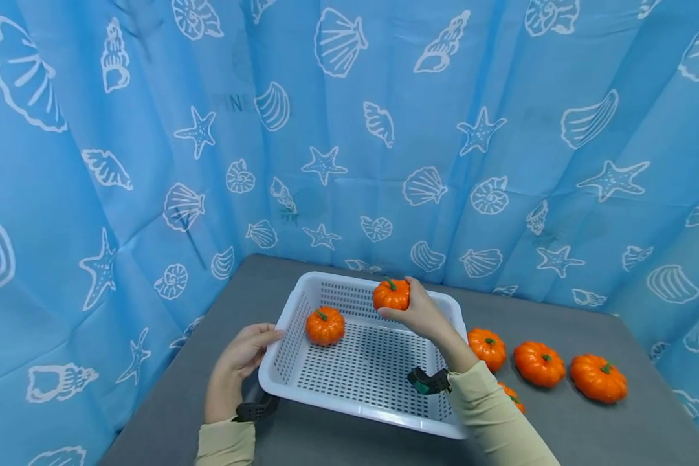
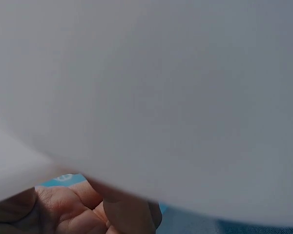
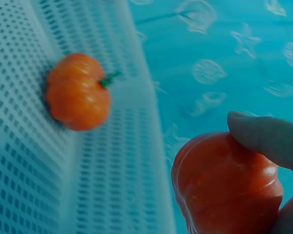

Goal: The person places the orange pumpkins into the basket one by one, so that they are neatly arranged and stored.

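Note:
My right hand (image 1: 416, 314) holds a small orange pumpkin (image 1: 391, 295) over the far side of a white perforated basket (image 1: 361, 409). In the right wrist view the thumb lies against that pumpkin (image 3: 227, 187). A second pumpkin (image 1: 325, 326) sits inside the basket near its left end; the right wrist view shows this pumpkin (image 3: 79, 92) too, by the basket wall. My left hand (image 1: 246, 353) grips the basket's left rim, thumb on top. The left wrist view is mostly filled by the pale basket wall (image 2: 151, 97), with part of the left hand (image 2: 78, 209) below it.
On the grey table (image 1: 565, 427), right of the basket, lie several more pumpkins, among them a near one (image 1: 487, 349), a middle one (image 1: 538, 364) and a far-right one (image 1: 599, 378). Another (image 1: 512, 398) is partly hidden by the right sleeve. A blue shell-print curtain (image 1: 349, 213) hangs behind.

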`<move>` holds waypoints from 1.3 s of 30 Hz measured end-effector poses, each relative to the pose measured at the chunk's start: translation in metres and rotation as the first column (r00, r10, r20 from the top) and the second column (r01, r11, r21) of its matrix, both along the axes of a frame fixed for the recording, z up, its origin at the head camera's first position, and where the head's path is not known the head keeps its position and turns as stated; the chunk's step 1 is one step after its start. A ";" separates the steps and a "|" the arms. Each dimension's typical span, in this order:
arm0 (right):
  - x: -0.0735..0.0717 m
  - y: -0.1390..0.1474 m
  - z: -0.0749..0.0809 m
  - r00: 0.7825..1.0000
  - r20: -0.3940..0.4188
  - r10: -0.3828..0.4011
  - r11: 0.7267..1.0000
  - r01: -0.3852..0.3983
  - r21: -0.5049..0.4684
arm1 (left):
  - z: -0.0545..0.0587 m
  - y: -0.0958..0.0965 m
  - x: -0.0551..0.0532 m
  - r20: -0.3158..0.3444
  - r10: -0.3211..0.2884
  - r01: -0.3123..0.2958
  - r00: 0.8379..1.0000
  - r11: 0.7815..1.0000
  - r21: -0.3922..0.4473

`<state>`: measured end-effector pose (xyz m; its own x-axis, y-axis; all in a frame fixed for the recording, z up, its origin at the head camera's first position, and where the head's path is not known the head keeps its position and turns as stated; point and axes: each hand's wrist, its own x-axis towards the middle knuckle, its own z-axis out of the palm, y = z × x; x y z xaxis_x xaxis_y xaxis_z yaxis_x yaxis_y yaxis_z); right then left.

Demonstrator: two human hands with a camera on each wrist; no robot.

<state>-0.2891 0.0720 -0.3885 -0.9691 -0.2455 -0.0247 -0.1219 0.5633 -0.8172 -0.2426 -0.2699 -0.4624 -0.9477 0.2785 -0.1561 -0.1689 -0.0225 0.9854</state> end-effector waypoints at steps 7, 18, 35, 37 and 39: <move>-0.005 -0.025 -0.021 0.999 -0.026 0.022 0.997 -0.020 0.068 | 0.001 0.000 -0.002 -0.016 -0.014 0.013 1.000 1.000 -0.027; -0.011 -0.040 -0.052 0.999 -0.002 0.033 0.988 -0.032 0.153 | 0.003 0.003 -0.003 0.015 0.004 -0.004 1.000 0.999 -0.032; -0.017 -0.047 -0.075 0.996 0.070 0.050 0.979 -0.062 0.195 | 0.000 -0.001 -0.001 0.020 -0.010 0.010 1.000 1.000 -0.008; -0.018 -0.048 -0.076 0.996 0.075 0.050 0.978 -0.064 0.196 | 0.001 -0.002 -0.001 0.015 -0.011 0.011 1.000 1.000 -0.006; -0.019 -0.049 -0.077 0.995 0.087 0.047 0.977 -0.064 0.202 | 0.002 -0.002 -0.002 0.012 -0.011 0.011 1.000 1.000 -0.004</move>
